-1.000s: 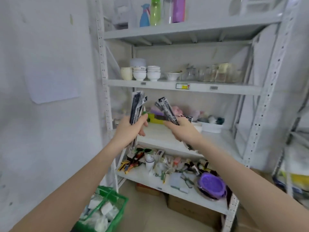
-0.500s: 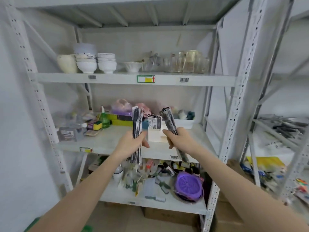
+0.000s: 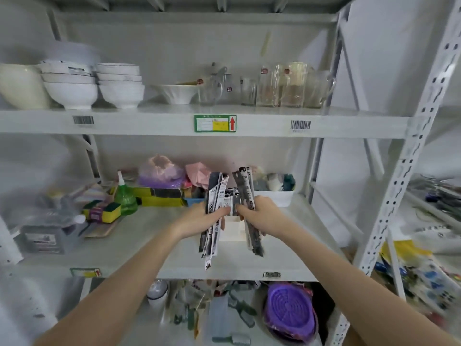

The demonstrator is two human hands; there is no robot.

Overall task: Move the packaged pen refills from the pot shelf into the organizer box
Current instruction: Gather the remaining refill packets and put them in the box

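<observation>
both hands are up at the middle shelf, right over the white organizer box (image 3: 230, 229), which sits on the shelf board between the two wrists and already has a few packs standing in its back section. the left hand (image 3: 199, 219) has its fingers and thumb curled round a bundle of packaged pen refills (image 3: 214, 208), gripped near the middle so the packs stick up above the box and hang down past its front edge, fanning a little at the bottom. the right hand (image 3: 259, 216) grips a second, slimmer bundle (image 3: 247, 196) the same way, just to the right of the box, tilted so its top leans toward the other bundle. to my eye the step now is dropping them in, and i'd say do one bundle at a time: square up the loose lower ends first, since the left lot looks splayed and could catch on the box rim, then bring the packs upright above an open compartment and lower them end first. the box looks light, so pushing against its wall might slide it back toward the white tray (image 3: 277, 196) behind it; letting go gently seems wiser than shoving.
</observation>
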